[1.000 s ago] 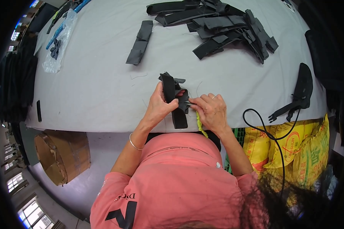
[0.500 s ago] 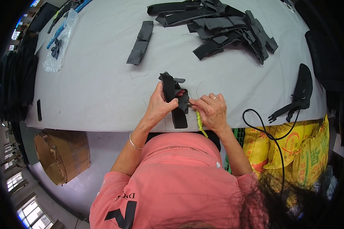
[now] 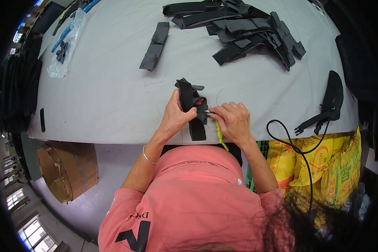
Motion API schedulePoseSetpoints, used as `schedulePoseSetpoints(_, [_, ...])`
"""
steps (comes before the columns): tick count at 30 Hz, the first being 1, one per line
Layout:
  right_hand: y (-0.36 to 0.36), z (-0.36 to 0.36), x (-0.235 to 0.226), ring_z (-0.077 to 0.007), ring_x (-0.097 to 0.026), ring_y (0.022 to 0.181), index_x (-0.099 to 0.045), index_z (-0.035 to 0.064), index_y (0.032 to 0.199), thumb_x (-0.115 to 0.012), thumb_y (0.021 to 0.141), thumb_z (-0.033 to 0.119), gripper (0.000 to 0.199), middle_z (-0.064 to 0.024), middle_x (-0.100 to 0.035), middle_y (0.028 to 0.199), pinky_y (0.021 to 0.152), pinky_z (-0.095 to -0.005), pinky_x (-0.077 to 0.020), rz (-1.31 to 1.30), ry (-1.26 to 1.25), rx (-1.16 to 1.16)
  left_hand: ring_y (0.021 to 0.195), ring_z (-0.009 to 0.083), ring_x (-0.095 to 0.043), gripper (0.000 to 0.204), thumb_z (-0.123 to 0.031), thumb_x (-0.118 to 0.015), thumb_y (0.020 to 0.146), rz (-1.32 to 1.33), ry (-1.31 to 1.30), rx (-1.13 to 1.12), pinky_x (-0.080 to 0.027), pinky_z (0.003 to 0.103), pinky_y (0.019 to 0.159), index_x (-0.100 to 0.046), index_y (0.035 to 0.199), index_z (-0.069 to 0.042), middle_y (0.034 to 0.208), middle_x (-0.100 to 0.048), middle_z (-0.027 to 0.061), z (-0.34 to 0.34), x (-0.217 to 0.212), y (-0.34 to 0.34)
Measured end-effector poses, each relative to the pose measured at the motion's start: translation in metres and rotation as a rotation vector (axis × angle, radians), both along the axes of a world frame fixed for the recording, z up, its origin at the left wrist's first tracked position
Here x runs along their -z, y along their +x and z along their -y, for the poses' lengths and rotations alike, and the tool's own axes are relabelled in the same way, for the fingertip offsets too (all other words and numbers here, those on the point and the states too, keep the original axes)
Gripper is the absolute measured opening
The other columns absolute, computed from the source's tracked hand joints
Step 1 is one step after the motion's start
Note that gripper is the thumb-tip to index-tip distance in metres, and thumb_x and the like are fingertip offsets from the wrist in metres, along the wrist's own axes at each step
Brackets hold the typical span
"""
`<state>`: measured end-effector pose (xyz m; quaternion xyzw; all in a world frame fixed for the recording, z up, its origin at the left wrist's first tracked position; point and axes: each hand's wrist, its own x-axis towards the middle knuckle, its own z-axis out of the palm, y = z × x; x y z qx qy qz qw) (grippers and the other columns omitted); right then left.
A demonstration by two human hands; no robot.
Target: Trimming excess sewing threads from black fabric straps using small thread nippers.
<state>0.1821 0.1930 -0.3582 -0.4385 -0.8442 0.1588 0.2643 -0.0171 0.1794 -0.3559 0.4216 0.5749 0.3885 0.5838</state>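
— At the near edge of the counter [image 3: 113, 96], what have you got?

— A black strap [image 3: 191, 111], lying lengthwise toward me, its lower end reaching right to the counter's edge. My left hand [image 3: 174, 117] is wrapped around its middle, thumb and fingers pressed together on it. My right hand [image 3: 233, 122] has its grip pinched on a small tool with a yellow-green handle [image 3: 219, 135], the tip meeting the strap just beside my left fingers.

— How much open room around you?

— Plenty to my left: bare grey cloth runs out to a small dark piece [image 3: 42, 119] near the left edge. Ahead of my hands there is a clear band too, before a folded black strip [image 3: 155, 46] lying alone.

— And farther back?

— A loose pile of black straps [image 3: 248, 29] fills the far right. A clear plastic bag [image 3: 65, 52] sits near the far left edge.

— The right side?

— Tighter. A black curved piece [image 3: 332, 98] hangs over the near edge, with a black cable [image 3: 296, 147] looping down beside it in front of yellow sacks [image 3: 323, 168]. Below the left edge stands a cardboard box [image 3: 69, 170] on the floor.
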Motion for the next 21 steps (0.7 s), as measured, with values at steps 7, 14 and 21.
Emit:
schedulePoseSetpoints(7, [-0.004,-0.003,-0.001,-0.0197,-0.053,0.065,-0.069,0.0145,0.082,-0.068,0.077,0.021,0.009,-0.0016,-0.056,0.066,0.063,-0.0337,-0.0357,0.064,-0.034,-0.025,0.082,0.0079,-0.050,0.039,-0.005,-0.063,0.073,0.066,0.072,-0.066,-0.044,0.023,0.072,-0.044,0.106,0.001,0.091,-0.055,0.0034,0.001,0.007,0.001])
schedulePoseSetpoints(14, [-0.006,-0.005,-0.003,-0.0197,-0.053,0.064,-0.069,0.0148,0.081,-0.068,0.077,0.021,0.008,-0.0017,-0.056,0.065,0.063,-0.0337,-0.0355,0.075,-0.018,-0.032,0.101,0.0115,-0.057,0.043,0.004,-0.056,0.079,0.073,0.044,-0.010,-0.045,0.024,0.085,-0.041,0.119,0.001,0.110,-0.058,0.0089,0.001,0.012,-0.003])
schedulePoseSetpoints(21, [-0.004,-0.002,-0.007,-0.0189,-0.052,0.064,-0.069,0.0156,0.084,-0.068,0.076,0.019,0.009,-0.0010,-0.055,0.066,0.062,-0.0334,-0.0342,0.070,0.008,-0.036,0.088,0.0071,-0.052,0.040,-0.001,-0.060,0.075,0.186,0.014,-0.052,-0.044,0.021,0.077,-0.044,0.112,0.000,0.098,-0.055,0.0028,0.001,0.001,-0.006])
